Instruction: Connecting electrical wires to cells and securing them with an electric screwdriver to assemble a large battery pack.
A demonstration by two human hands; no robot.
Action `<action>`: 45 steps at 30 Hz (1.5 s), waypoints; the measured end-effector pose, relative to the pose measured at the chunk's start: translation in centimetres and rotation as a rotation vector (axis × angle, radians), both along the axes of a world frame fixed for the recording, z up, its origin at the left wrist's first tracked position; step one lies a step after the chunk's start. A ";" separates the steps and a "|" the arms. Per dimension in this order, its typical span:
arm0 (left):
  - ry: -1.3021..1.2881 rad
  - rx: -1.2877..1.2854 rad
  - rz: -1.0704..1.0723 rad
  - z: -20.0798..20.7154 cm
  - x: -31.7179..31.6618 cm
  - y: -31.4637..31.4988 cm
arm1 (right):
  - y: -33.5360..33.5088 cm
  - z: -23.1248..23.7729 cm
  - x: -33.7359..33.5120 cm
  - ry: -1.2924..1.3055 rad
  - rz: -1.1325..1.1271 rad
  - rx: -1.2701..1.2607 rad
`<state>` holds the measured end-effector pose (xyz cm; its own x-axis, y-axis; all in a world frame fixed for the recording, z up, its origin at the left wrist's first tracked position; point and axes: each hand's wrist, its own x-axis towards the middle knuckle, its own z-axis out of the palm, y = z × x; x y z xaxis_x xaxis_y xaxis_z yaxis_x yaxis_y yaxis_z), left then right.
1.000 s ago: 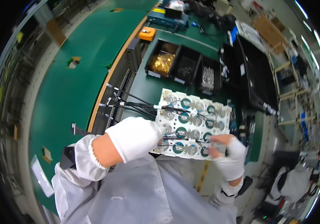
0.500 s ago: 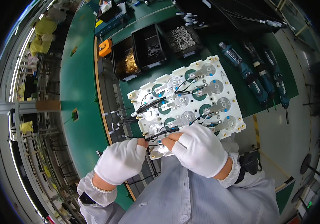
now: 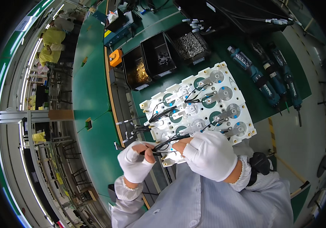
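Black wires [image 3: 166, 144] pinched by left hand [image 3: 136, 162]; white board [image 3: 243, 117] partly covered by right hand [image 3: 211, 156], grip can't be told.

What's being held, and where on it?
Left hand pinches the black cable bundle just off the white plate's left edge; whether the right hand grips can't be told.

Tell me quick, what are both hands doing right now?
Left hand: closed on black cables.
Right hand: curled near those cables; grip can't be told.
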<state>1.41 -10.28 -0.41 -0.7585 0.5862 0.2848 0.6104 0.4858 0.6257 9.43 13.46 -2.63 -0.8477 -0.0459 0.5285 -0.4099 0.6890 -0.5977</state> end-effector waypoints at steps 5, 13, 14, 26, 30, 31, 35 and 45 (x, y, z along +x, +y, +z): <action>-0.416 0.369 0.311 -0.9 1.1 2.8 | 0.0 0.0 0.0 -0.016 0.033 -0.058; -0.327 0.248 0.295 -0.9 1.6 2.8 | -0.6 0.8 0.0 0.025 -0.070 0.035; -0.329 0.247 0.292 -1.0 1.7 2.5 | -1.0 0.8 0.0 0.071 -0.125 0.079; -0.489 0.280 0.263 -0.1 2.0 2.2 | -2.5 0.7 -0.8 0.041 -0.041 0.187; -0.535 0.254 0.283 0.4 1.8 2.2 | -3.0 0.7 0.3 0.148 -0.066 0.026; -0.532 0.256 0.288 0.5 1.9 2.3 | -3.0 0.8 0.7 0.122 0.005 0.029; -0.697 0.313 0.315 1.4 1.9 3.0 | -3.7 -1.1 0.7 0.177 -0.097 0.207; -0.535 0.388 0.387 -0.4 0.3 2.3 | -5.3 1.5 -0.1 -0.035 0.080 0.194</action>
